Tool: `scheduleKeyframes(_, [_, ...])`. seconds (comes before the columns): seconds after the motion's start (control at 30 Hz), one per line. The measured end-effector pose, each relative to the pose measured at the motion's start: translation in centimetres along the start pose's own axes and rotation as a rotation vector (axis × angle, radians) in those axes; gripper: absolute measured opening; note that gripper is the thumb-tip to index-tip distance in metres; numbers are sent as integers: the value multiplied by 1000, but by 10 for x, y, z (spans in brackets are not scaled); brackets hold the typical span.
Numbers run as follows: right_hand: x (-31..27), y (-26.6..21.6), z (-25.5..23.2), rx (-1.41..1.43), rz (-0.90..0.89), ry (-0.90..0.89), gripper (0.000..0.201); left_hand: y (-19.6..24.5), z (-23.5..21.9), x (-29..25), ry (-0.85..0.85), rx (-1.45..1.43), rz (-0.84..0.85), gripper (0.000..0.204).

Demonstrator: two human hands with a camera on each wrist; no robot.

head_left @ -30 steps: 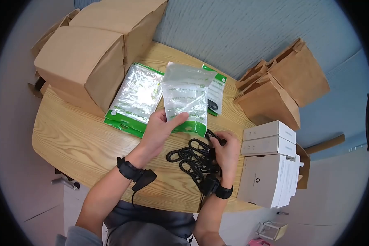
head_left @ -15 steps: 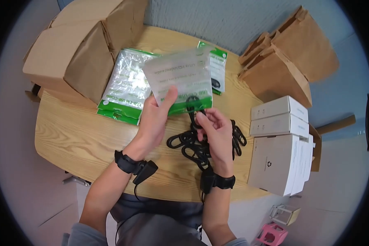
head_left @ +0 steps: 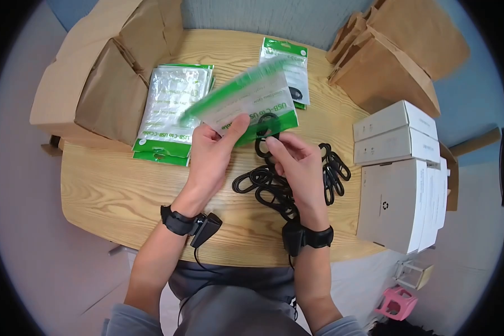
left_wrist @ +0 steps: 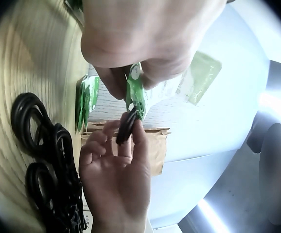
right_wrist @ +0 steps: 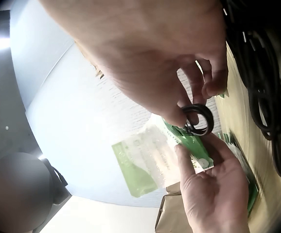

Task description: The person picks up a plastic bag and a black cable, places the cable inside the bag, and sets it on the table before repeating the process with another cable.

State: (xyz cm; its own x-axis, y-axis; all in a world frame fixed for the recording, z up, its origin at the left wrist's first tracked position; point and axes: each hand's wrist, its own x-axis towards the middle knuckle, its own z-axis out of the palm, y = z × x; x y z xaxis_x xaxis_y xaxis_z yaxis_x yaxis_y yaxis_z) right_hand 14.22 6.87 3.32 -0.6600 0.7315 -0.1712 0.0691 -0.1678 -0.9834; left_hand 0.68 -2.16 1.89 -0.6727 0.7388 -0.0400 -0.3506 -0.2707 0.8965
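My left hand point(head_left: 211, 162) pinches a green and clear plastic pouch point(head_left: 252, 101) printed "USB-C to USB-C Cable", thumb on its near side. A coiled black cable point(head_left: 261, 147) is pinched between the thumb and fingers of my right hand point(head_left: 302, 168); its upper loop overlaps the pouch's near green edge. In the right wrist view the coil point(right_wrist: 206, 119) sits right at that green edge. Beneath my right hand, several more black cable coils point(head_left: 266, 185) lie on the wooden table point(head_left: 117, 196).
Flat green-edged pouches point(head_left: 171, 106) are stacked at the left, and another pouch holding a black cable point(head_left: 285, 50) lies at the back. Brown paper bags point(head_left: 89, 73) stand far left, with more bags point(head_left: 386, 73) at back right. White boxes point(head_left: 392, 196) line the right edge.
My right hand has lifted a cable coil from the pile up to the pouch's near edge. The pouch's far end has tipped over to the left. The head view has shifted.
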Motion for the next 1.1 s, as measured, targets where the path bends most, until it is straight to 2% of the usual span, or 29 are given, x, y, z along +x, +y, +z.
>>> scheduleKeyframes(0.07, [1, 5, -1, 24, 15, -42, 17, -5, -2, -2, 10, 44, -25, 24])
scheduleKeyframes(0.13, [3, 9, 0, 164, -41, -82, 17, -11, -4, -3, 57, 22, 44, 22])
scheduleKeyframes(0.2, [3, 7, -1, 208, -13, -64, 18, -8, 0, -2, 71, 15, 26, 24])
scheduleKeyframes(0.27, [4, 7, -3, 273, -3, -58, 22, -1, 3, -2, 36, 25, -81, 27])
scheduleKeyframes(0.37, [2, 0, -4, 351, -38, -8, 28, -1, 10, -2, 37, 63, -27, 32])
scheduleKeyframes(0.4, [2, 1, -5, 356, -36, -2, 28, -1, 13, -2, 54, 47, 18, 32])
scheduleKeyframes(0.47, [3, 2, -6, 342, -57, 7, 31, -2, 11, -2, -7, 88, 4, 37])
scheduleKeyframes(0.53, [5, -1, -6, 352, -74, 27, 30, -2, 15, -2, 53, 94, 64, 40])
scheduleKeyframes(0.6, [2, -1, -5, 269, -84, 86, 28, 1, 17, -4, 27, 90, 34, 42])
scheduleKeyframes(0.73, [3, 2, -3, 315, -125, 97, 25, -2, 14, -5, 0, 103, -25, 45])
scheduleKeyframes(0.93, [-1, -2, 4, 244, -166, 195, 22, -1, 18, -5, 37, 85, 16, 44])
scheduleKeyframes(1.03, [-1, 2, 3, 255, -186, 131, 26, 0, 15, -5, 16, 163, 21, 44])
scheduleKeyframes(1.1, [2, 7, 0, 243, -123, 33, 29, -1, 14, -5, -7, 203, 11, 43])
